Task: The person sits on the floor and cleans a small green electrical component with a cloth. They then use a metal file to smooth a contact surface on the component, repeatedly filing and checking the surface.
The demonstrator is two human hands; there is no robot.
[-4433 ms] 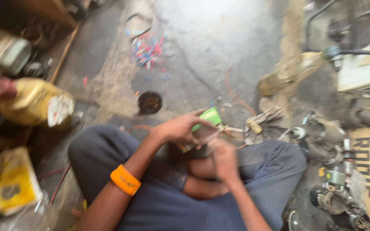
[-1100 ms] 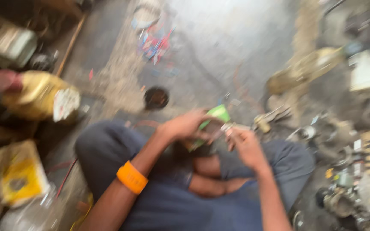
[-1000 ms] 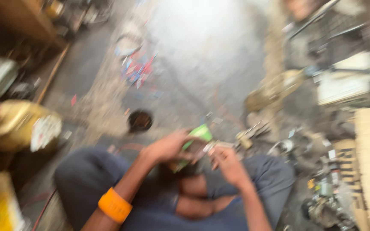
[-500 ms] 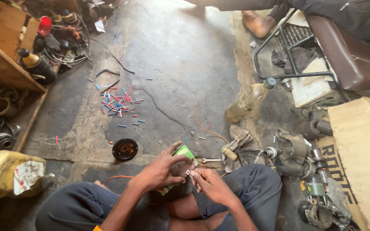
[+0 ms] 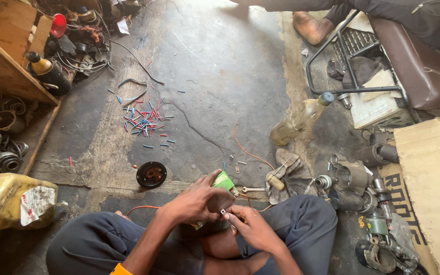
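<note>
1. I sit cross-legged on a stained concrete floor, and the view looks down on both my hands, which meet over my lap.
2. My left hand [image 5: 195, 201] is closed around a small green block [image 5: 223, 181], perhaps an electrical part. Its top corner pokes out above my fingers, and the rest is hidden in my palm.
3. My right hand [image 5: 253, 229] pinches a thin metal pin or tool [image 5: 225, 213] between thumb and fingertips, its tip touching the underside of the block.
4. I judge the block to be light, rigid and smooth-sided. It seems best gripped across its flat faces, keeping clear of any small terminals.
5. The pin looks stiff but slender, so I think it could slip or bend under pressure.
6. At my far left stands a yellow plastic jug [image 5: 11, 201] with a torn white paper label.
7. At the right lies a flat brown cardboard sheet [image 5: 431, 188] with dark printed lettering.
8. Ahead, a clear plastic bottle [image 5: 301, 117] lies on its side. Red and blue wire offcuts [image 5: 143, 119] are scattered well apart from me.
</note>
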